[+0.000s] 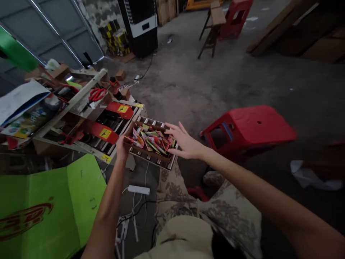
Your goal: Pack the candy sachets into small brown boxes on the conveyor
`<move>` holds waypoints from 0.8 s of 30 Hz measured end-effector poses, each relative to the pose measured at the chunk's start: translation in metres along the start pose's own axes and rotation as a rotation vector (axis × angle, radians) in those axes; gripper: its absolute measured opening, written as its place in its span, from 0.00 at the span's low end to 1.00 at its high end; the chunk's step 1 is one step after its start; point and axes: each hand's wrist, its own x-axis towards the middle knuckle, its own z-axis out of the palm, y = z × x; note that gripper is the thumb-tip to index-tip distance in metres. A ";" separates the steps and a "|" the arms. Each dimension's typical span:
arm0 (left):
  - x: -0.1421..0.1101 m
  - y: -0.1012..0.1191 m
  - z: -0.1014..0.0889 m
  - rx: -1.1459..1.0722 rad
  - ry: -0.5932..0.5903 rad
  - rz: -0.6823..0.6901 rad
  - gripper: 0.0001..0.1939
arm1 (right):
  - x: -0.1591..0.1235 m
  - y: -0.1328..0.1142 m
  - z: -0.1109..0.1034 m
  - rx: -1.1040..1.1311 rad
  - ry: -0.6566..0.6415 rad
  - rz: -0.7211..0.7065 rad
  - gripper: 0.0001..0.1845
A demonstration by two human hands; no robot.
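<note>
A shallow brown tray [140, 149] filled with several small colourful sachets [151, 140] rests on the end of a metal roller conveyor [164, 163]. My left hand [122, 146] grips the tray's left edge, fingers curled over it. My right hand [184, 142] hovers over the tray's right side with fingers spread, touching or nearly touching the sachets. Both forearms reach forward from my lap.
A sealing machine with red guards [104, 131] and red scissors [97, 94] stands to the left. Green cartons [51, 208] lie at lower left. A tipped red plastic stool [250, 129] lies to the right. A white power strip [138, 189] sits on the concrete floor.
</note>
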 end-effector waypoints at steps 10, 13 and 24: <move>-0.005 0.053 0.012 0.682 -0.468 0.453 0.17 | 0.065 0.007 0.071 -0.118 -0.229 -0.051 0.29; 0.003 0.059 0.030 0.810 -0.516 0.425 0.17 | 0.065 0.011 0.083 -0.123 -0.222 -0.003 0.25; 0.032 0.030 0.066 1.201 -0.433 0.633 0.10 | 0.067 0.037 0.071 0.402 -0.159 0.083 0.21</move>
